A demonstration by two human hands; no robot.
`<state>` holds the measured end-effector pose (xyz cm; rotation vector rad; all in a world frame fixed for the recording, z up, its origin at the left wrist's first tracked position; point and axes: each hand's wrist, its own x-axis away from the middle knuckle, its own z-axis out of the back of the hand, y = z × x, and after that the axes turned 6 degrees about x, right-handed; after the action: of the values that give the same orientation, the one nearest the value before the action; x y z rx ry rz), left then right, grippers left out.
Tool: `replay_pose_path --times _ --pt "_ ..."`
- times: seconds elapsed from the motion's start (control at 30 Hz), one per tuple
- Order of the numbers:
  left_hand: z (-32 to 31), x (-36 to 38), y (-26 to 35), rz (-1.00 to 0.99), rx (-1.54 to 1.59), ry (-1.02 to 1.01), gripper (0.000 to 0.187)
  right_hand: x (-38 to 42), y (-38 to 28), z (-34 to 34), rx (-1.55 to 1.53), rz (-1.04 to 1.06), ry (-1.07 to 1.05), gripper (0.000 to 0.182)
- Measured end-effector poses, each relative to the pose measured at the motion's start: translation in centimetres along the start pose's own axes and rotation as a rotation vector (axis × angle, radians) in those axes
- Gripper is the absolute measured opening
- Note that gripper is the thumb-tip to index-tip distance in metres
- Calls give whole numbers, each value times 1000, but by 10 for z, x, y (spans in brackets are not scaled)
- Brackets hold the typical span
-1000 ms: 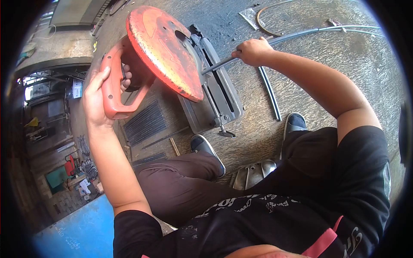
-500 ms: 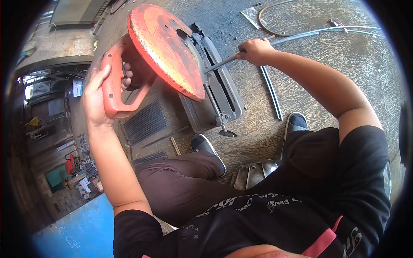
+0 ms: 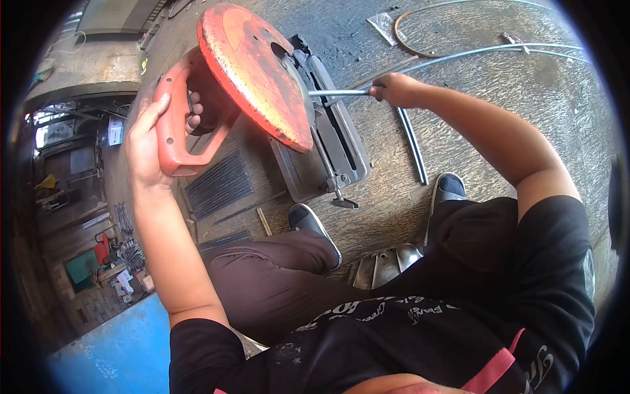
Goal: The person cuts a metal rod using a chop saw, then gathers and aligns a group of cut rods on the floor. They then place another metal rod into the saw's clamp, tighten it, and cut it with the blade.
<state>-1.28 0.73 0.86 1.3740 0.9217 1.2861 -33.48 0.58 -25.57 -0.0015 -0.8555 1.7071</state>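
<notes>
My left hand point(image 3: 149, 134) is wrapped round the orange handle point(image 3: 172, 125) of a cut-off saw, fingers inside the loop by the trigger. The saw's round orange guard point(image 3: 252, 72) is scuffed and hangs tilted over the grey base point(image 3: 344, 141), which has a clamp screw point(image 3: 340, 187) at its near end. My right hand point(image 3: 397, 90) is closed on a thin metal rod point(image 3: 341, 92), whose left end reaches the edge of the guard above the base. Whether the rod touches the disc is hidden.
Long thin tubes point(image 3: 485, 54) curve across the floor at the right. A short dark bar point(image 3: 412, 144) lies right of the saw. Several dark rods point(image 3: 220, 184) lie left of the base. My feet stand close to it. A blue surface point(image 3: 121, 348) fills the lower left.
My right hand has moved slightly right and down, and the rod now lies more level in the view. My left hand stays on the handle; the guard has barely shifted.
</notes>
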Motion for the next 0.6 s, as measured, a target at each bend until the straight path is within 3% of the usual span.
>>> replay_pose_path --times 0.07,0.4,0.47,0.6 --pt "0 -1 0 5 12 -13 41 8 4 -9 -243 -99 -116 46" --pt "20 -24 15 59 130 -62 40 33 -9 -58 -1271 -42 -366 37" --pt "22 -34 23 112 191 19 43 37 -18 -62 -1370 -39 -430 37" --pt "40 -55 35 158 226 -124 38 38 -33 -70 -1449 -103 -538 39"
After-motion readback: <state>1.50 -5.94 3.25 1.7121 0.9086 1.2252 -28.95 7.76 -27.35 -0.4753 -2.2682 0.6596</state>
